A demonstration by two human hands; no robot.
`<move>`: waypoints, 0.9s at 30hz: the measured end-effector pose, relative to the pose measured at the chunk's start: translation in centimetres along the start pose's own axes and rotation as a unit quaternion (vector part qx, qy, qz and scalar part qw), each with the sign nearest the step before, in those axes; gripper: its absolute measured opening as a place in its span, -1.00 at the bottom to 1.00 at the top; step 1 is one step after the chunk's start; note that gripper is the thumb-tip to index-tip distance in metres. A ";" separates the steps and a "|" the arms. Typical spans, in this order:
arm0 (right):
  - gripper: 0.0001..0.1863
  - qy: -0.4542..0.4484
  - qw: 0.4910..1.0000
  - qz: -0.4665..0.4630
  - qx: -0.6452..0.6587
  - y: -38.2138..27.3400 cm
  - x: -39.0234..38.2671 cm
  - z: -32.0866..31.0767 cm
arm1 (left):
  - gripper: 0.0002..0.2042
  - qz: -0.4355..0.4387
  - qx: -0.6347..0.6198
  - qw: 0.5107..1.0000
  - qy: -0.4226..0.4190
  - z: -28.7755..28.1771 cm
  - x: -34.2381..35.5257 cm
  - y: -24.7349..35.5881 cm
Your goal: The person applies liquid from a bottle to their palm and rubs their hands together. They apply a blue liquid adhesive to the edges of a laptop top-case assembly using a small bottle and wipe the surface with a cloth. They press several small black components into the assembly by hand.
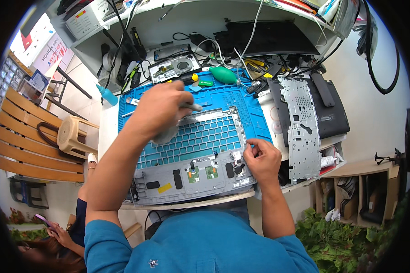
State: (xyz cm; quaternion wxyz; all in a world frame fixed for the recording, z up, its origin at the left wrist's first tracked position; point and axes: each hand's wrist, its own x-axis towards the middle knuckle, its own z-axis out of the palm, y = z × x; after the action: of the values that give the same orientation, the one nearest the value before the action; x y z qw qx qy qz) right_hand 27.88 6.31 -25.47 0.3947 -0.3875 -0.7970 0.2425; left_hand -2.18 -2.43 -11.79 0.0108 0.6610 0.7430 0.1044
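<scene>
A grey laptop top case (146, 195) lies inner side up on a blue work mat (255, 119). The mat shows through its bare keyboard grid, and green touchpad boards (211, 172) sit in the near part. My left hand (161, 109) is above the grid's upper left, closed round a light-grey stick-like thing (195, 107); its kind is unclear. Below that hand shows a blurred grey patch, partly hidden. At the case's right edge, my right hand (263, 158) pinches the rim with thumb and fingers.
A perforated metal plate (304, 136) and a dark panel (335, 109) lie to the right. Behind the mat are a green air blower (224, 75), an opened device with a fan (173, 68) and tangled cables. A blue bottle (106, 95) stands left. Someone seated holds a phone (44, 221) at lower left.
</scene>
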 end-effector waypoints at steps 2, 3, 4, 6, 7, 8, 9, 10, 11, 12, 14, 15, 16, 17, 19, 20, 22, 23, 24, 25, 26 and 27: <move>-0.88 0.000 1.000 0.002 0.002 0.0 0.0 -0.1 | -0.88 0.055 0.009 0.998 0.016 0.9 1.2 1.1; -0.88 0.000 1.000 0.004 0.003 -0.1 0.0 -0.1 | -0.88 0.081 0.011 0.997 0.013 1.8 2.0 1.3; -0.88 0.002 1.000 0.002 0.005 -0.1 0.0 0.0 | -0.89 0.099 0.013 0.995 0.017 2.6 2.9 1.8; -0.89 0.006 1.000 -0.001 0.007 -0.1 0.0 0.1 | -0.90 0.136 0.018 0.990 0.025 4.3 4.5 3.2; -0.89 0.005 1.000 -0.001 0.008 -0.1 0.0 0.1 | -0.91 0.158 0.030 0.986 0.051 5.6 5.2 3.7; -0.89 0.004 1.000 -0.001 0.009 0.0 -0.1 0.1 | -0.93 0.180 0.041 0.980 0.078 6.7 5.6 4.2; -0.89 0.003 1.000 -0.002 0.009 0.0 0.0 0.1 | -0.93 0.207 0.071 0.973 0.075 7.6 5.7 4.4; -0.89 0.004 1.000 -0.004 0.011 0.0 -0.1 0.1 | -0.92 0.212 0.083 0.972 0.059 8.0 5.5 4.6; -0.89 0.005 1.000 -0.007 0.014 -0.2 -0.1 0.1 | -0.91 0.215 0.095 0.971 0.043 8.3 5.3 4.6; -0.89 0.005 1.000 -0.010 0.017 -0.3 0.0 0.0 | -0.91 0.218 0.107 0.970 0.028 8.6 5.1 4.6; -0.89 0.003 1.000 -0.010 0.010 -0.1 0.0 -0.1 | -0.86 0.203 0.124 0.971 -0.023 7.6 4.8 4.4; -0.89 0.001 1.000 -0.011 0.007 -0.1 0.0 -0.1 | -0.85 0.200 0.124 0.971 -0.038 7.3 4.8 4.1; -0.89 0.000 1.000 -0.010 0.009 -0.1 0.0 -0.1 | -0.84 0.194 0.126 0.972 -0.051 6.8 4.7 3.8; -0.89 -0.001 1.000 -0.010 0.012 -0.1 0.1 -0.1 | -0.83 0.193 0.128 0.971 -0.052 6.3 4.6 3.6; -0.89 -0.001 1.000 -0.010 0.017 -0.1 0.1 -0.1 | -0.83 0.157 0.093 0.983 -0.035 4.6 4.5 3.6; -0.89 0.000 1.000 -0.011 0.019 -0.1 0.1 -0.1 | -0.83 0.139 0.075 0.987 -0.026 4.0 4.6 3.6; -0.89 0.000 1.000 -0.010 0.020 -0.1 0.1 -0.1 | -0.81 0.135 0.062 0.989 -0.021 4.0 4.8 3.1; -0.88 -0.002 1.000 -0.008 0.019 -0.1 0.1 -0.1 | -0.81 0.135 0.057 0.989 -0.025 4.2 4.8 3.1; -0.88 -0.003 1.000 -0.006 0.018 -0.1 0.0 -0.1 | -0.81 0.136 0.052 0.989 -0.029 4.5 4.8 3.1; -0.88 -0.004 1.000 -0.008 0.014 -0.1 0.1 -0.1 | -0.82 0.152 0.055 0.987 -0.018 5.1 4.8 3.1; -0.88 -0.004 1.000 -0.009 0.011 -0.2 0.1 -0.1 | -0.83 0.169 0.059 0.984 -0.006 6.1 4.8 3.4; -0.88 -0.004 1.000 -0.011 0.008 -0.2 0.1 -0.1 | -0.84 0.185 0.063 0.981 0.005 6.8 4.7 3.5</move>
State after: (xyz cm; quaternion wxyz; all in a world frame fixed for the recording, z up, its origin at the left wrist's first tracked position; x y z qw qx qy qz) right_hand 27.82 6.27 -25.20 0.3971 -0.3744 -0.8009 0.2462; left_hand 1.70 3.49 -17.24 -0.0540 0.7856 0.6133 0.0610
